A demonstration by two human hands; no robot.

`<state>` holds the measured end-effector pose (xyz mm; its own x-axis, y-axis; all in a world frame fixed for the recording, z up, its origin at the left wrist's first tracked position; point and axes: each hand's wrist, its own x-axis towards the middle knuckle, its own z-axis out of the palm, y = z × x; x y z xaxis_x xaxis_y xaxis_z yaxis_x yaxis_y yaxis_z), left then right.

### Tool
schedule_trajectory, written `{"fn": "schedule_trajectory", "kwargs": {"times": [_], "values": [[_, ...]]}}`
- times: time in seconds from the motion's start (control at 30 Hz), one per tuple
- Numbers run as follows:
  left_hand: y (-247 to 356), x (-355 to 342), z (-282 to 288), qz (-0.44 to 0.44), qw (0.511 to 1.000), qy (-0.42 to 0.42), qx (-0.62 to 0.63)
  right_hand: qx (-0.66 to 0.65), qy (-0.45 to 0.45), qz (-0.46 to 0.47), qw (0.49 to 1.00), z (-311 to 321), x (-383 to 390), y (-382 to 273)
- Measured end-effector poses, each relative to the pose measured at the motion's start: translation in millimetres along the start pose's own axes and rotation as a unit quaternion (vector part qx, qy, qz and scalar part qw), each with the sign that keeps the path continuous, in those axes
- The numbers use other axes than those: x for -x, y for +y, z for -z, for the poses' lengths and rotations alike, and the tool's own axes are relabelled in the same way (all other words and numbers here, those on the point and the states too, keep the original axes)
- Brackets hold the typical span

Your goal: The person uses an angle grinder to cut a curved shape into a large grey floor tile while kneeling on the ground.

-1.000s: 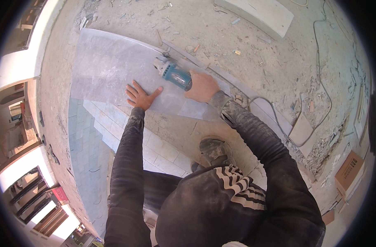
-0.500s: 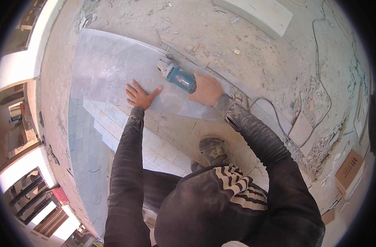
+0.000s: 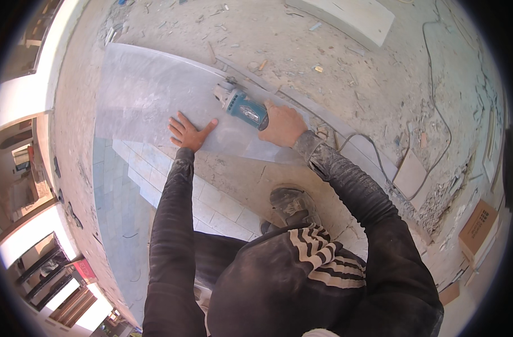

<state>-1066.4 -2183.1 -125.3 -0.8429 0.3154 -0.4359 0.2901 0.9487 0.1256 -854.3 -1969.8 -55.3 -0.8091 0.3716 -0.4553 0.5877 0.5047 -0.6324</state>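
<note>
A large grey slab, dusty on top, lies on the ground in front of me. Spread flat on it is my left hand, fingers apart and holding nothing. My right hand is wrapped round the rear of a teal angle grinder. The grinder's metal head points left, at the slab's far edge; its disc is mostly hidden. A grey cord trails off to the right from near my right hand.
Pale paving tiles lie left of my shoe. A long pale block rests at the far right. Rubble and chips litter the concrete ground. A cardboard box and a loose tile are on the right.
The view has shifted slightly. Both hands keep their places, the left on the slab and the right round the angle grinder, which shows little movement along the far edge.
</note>
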Motion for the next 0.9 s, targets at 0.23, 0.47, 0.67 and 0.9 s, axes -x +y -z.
{"fn": "schedule_trajectory", "kwargs": {"times": [0.23, 0.47, 0.67, 0.9], "values": [[1, 0, 0, 0.005, 1.000, -0.001, -0.016, -0.017, 0.030, 0.013, 0.999, -4, 4, 6], [1, 1, 1, 0.001, 1.000, 0.002, -0.010, -0.023, 0.024, 0.016, 0.999, -4, 10, 13], [1, 1, 0, 0.002, 1.000, 0.001, -0.014, -0.034, 0.023, 0.017, 0.999, -2, 15, 17], [2, 3, -3, 0.003, 1.000, 0.008, -0.021, -0.036, 0.026, 0.024, 0.999, -2, 21, 22]]}}
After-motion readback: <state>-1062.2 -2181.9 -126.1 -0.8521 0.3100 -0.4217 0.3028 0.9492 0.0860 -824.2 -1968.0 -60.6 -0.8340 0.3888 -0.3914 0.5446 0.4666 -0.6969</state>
